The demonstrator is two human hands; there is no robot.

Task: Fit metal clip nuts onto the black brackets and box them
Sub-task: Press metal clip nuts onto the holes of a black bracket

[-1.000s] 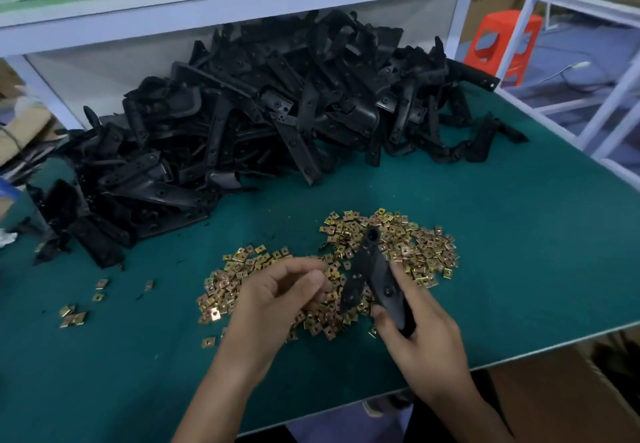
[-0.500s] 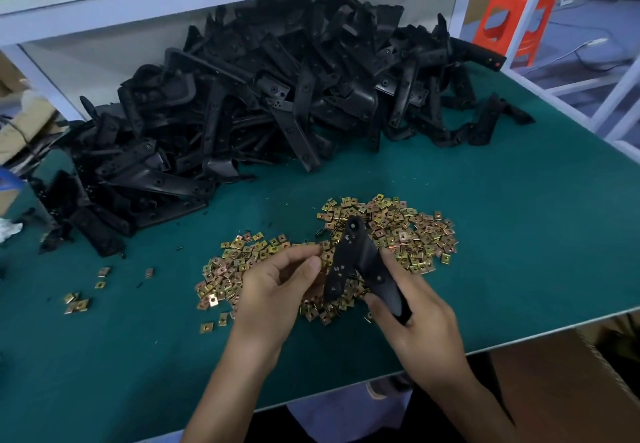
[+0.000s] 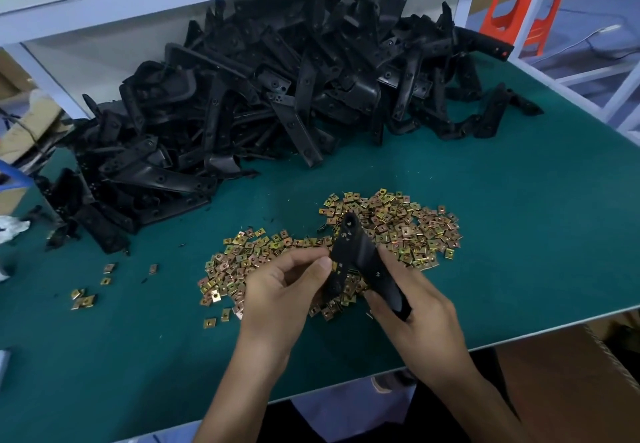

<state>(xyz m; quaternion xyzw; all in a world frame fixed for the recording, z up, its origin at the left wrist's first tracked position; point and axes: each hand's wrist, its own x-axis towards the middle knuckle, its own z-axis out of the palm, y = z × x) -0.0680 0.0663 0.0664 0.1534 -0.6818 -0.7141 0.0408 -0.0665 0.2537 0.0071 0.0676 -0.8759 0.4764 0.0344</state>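
Head view: the black bracket (image 3: 360, 259) is up off the surface (image 3: 519, 200), held over the spread of clip nuts (image 3: 408, 231) near the middle of the front edge. The right hand (image 3: 426, 325) is wrapped round its lower leg. The left hand (image 3: 284, 290) has its fingers (image 3: 308, 255) pinched at the rim of the other leg – can't tell if a nut is in there.

The bracket looks like moulded plastic, matte and V-shaped with small holes – I'd guess light and stiff, so gripping one leg well clear of the edge that takes the nut should work fine. The nuts are tiny folded squares of yellowish plated metal, shiny, probably springy and slippery, so pinch them by the flat sides. The big tangled pile of brackets (image 3: 277, 96) sits toward the back-left corner.
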